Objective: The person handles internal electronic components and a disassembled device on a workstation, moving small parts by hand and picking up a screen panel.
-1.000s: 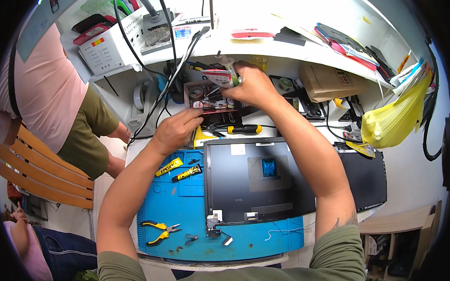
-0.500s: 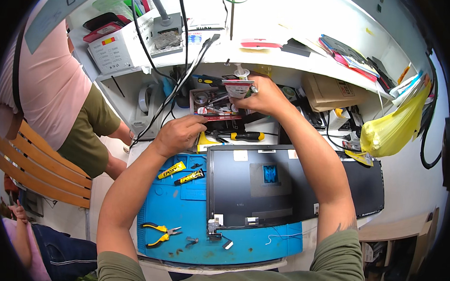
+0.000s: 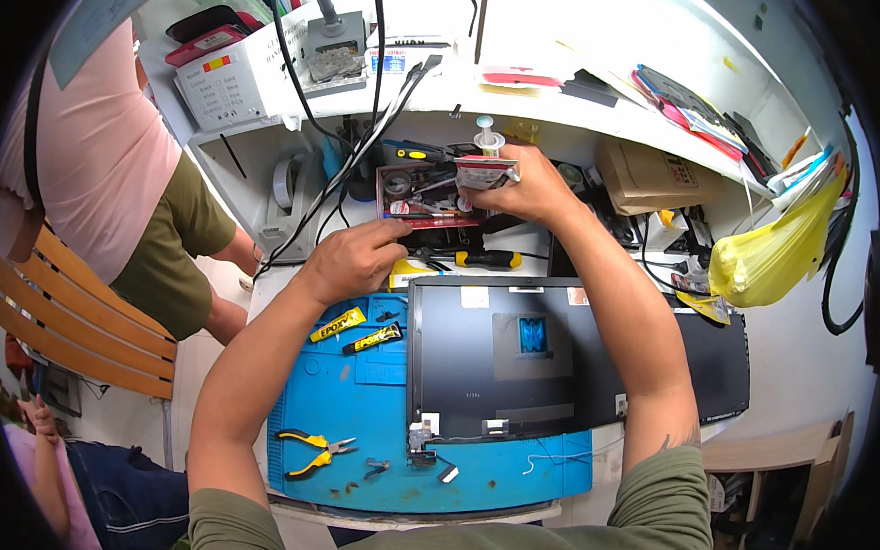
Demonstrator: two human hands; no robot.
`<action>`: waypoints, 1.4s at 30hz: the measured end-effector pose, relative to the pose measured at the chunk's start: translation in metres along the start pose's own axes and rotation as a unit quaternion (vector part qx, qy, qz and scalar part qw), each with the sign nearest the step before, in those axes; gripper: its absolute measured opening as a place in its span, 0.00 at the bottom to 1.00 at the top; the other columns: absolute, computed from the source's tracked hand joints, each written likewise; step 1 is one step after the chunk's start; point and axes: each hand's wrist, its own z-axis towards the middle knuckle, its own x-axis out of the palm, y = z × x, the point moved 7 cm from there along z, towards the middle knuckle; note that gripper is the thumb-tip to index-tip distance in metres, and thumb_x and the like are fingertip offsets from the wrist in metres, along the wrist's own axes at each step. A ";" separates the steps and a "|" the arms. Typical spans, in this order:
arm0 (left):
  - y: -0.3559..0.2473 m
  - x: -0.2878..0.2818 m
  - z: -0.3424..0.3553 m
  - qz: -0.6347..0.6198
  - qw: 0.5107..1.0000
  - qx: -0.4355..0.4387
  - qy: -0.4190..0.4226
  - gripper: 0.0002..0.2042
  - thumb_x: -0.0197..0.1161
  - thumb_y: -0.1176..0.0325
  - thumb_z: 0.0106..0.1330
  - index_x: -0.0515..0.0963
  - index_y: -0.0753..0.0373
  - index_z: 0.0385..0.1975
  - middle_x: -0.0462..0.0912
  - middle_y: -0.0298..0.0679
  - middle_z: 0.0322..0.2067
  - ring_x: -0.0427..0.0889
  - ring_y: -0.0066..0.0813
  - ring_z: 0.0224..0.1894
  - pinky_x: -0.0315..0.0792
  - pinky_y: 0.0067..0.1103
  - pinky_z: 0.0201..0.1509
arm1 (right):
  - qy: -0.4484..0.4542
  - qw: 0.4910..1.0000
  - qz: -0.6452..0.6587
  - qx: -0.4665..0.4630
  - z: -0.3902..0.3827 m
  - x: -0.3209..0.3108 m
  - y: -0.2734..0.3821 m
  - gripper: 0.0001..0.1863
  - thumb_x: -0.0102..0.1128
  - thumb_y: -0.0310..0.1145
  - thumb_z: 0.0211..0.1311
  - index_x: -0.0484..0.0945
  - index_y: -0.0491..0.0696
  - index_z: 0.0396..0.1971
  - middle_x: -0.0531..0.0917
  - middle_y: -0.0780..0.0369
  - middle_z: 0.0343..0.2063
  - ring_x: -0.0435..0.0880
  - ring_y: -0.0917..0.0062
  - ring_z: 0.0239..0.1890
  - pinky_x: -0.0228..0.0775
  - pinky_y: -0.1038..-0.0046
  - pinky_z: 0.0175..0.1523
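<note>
My right hand [image 3: 530, 191] grips a syringe [image 3: 487, 136] with a white plunger, along with a red-and-white packet [image 3: 484, 169], above the right end of an open red box [image 3: 426, 221] of small items. My left hand [image 3: 358, 258] has curled fingers at that box's front rim; what they hold is unclear. A screwdriver [image 3: 489, 259] lies in front of the box. Below are a blue mat [image 3: 343, 407], two glue tubes [image 3: 339, 322], pliers [image 3: 308, 443] with yellow grips and a dark laptop screen assembly [image 3: 485, 364].
A shelf [image 3: 562, 110] spans the back, with black cables [image 3: 372, 127] hanging across it. A paper bag [image 3: 647, 180] and yellow plastic bag [image 3: 770, 253] are at right. A person [image 3: 95, 166] stands at left by a wooden bench [image 3: 79, 340]; another person's hand [image 3: 38, 416] shows lower left.
The view has shifted slightly. My right hand has moved a little rightward with the syringe and packet, now held more upright. My left hand remains at the box's front.
</note>
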 end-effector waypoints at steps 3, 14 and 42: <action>0.000 0.000 -0.001 0.002 1.000 -0.001 -0.001 0.09 0.72 0.78 0.55 0.86 0.60 0.36 0.90 0.39 0.50 0.90 0.37 0.51 0.86 0.29 0.51 | -0.011 1.000 0.008 -0.022 -0.001 0.002 0.003 0.23 0.83 0.44 0.49 0.90 0.48 0.43 0.92 0.53 0.38 0.92 0.56 0.43 0.81 0.62 0.51; 0.008 0.014 0.029 -0.048 0.988 -0.139 0.040 0.12 0.65 0.66 0.71 0.85 0.60 0.50 0.87 0.45 0.44 0.87 0.49 0.46 0.81 0.40 0.52 | -0.025 0.998 0.007 -0.060 -0.001 0.003 0.003 0.24 0.83 0.43 0.48 0.90 0.46 0.42 0.92 0.51 0.37 0.92 0.55 0.41 0.81 0.61 0.49; 0.096 0.107 0.092 -0.134 0.861 -0.287 0.399 0.22 0.61 0.47 0.74 0.87 0.53 0.58 0.90 0.48 0.54 0.88 0.43 0.56 0.77 0.34 0.60 | -0.043 0.998 0.017 -0.052 0.025 0.014 -0.025 0.28 0.80 0.43 0.46 0.87 0.46 0.48 0.89 0.50 0.46 0.89 0.54 0.50 0.80 0.61 0.57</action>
